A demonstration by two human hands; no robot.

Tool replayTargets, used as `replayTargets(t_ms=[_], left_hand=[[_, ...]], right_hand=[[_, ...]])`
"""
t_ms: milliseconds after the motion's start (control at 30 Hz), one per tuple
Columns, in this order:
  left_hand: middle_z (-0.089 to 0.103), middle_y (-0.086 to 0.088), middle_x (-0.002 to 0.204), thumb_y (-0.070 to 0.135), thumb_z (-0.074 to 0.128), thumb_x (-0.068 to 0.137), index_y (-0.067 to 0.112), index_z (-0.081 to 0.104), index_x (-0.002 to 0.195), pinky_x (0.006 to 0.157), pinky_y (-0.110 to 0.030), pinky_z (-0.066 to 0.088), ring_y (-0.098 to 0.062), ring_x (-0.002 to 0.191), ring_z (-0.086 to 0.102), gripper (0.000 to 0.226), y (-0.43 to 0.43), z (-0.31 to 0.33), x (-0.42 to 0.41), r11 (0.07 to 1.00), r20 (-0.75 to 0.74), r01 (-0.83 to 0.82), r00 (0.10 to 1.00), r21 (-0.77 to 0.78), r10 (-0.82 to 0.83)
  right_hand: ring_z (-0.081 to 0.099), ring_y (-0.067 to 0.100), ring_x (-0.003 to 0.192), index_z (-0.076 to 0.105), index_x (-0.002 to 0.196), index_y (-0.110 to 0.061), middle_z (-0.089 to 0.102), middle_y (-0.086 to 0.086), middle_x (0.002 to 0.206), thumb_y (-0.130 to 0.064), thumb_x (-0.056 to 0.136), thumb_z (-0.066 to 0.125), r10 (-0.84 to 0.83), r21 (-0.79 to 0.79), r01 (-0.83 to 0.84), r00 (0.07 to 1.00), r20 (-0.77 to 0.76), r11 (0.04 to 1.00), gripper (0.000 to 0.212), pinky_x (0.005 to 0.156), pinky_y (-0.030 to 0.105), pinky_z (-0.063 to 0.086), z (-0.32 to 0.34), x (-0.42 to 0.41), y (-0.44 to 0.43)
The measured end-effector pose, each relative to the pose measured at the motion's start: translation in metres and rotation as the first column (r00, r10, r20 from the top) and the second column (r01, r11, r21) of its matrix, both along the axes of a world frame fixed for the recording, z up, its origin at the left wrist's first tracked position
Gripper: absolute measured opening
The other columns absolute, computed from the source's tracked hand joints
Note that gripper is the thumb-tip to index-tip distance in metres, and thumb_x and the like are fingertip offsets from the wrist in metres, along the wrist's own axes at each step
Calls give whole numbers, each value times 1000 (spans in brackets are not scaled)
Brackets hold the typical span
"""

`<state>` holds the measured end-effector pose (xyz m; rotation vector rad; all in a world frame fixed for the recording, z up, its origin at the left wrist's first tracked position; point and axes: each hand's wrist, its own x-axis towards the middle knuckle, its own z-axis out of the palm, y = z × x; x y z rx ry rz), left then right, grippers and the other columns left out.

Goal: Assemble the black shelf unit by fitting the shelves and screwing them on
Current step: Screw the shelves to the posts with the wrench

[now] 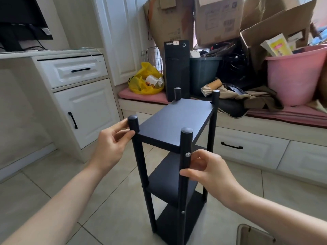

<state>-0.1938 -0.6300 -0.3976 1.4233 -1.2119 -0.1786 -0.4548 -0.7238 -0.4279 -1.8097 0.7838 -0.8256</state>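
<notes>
The black shelf unit (174, 119) stands upright on the tiled floor in the middle of the view, with three shelves between four round posts. My left hand (111, 144) pinches the near left post (134, 126) just below its cap. My right hand (207, 171) has thumb and fingers around the near right post (185, 144), right beside a silver screw head (188, 154) under the top shelf. A second screw head (183, 212) shows lower on the same post.
A white cabinet with drawers (74, 71) stands at the left. Behind the shelf a window seat (265, 137) carries a black computer tower (177, 71), a yellow bag (143, 80), cardboard boxes (217, 20), paper cups (210, 87) and a pink bucket (295, 75).
</notes>
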Motion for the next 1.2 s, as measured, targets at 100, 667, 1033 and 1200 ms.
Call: replayTargets(t_ms=[100,667,1033,1200], left_hand=[[77,16,106,5,66,95,41,68,119,97,-23,53,-6,104,72,43,-2,1,-6,996,-16,-81,997,-26,80],[76,-2,77,15,84,79,15,67,88,79,-49,61,-18,69,76,20,10,4,-84,893,-65,-57,993,445,96],[76,11,103,24,73,92,29,71,104,100,-24,49,-2,105,69,13,-14,-20,-119,821,-319,355,921,448,-224],[75,3,99,34,72,87,37,73,99,99,-26,49,-9,103,70,12,-17,-26,-108,807,-312,421,898,413,-309]], right_hand=[[72,8,78,70,83,-19,76,-7,81,-15,67,90,20,-9,-21,1000,-21,1000,26,80,30,57,2,1,-3],[71,20,87,69,95,-15,74,7,89,-7,86,72,-140,78,148,985,-97,986,13,67,30,60,15,-13,-78],[66,23,97,57,115,-10,66,9,104,-15,93,67,-348,150,352,936,-51,924,25,78,36,58,9,3,-146],[60,20,102,41,141,-16,62,3,117,-24,95,65,-367,172,374,927,-70,911,52,93,40,53,4,20,-174]])
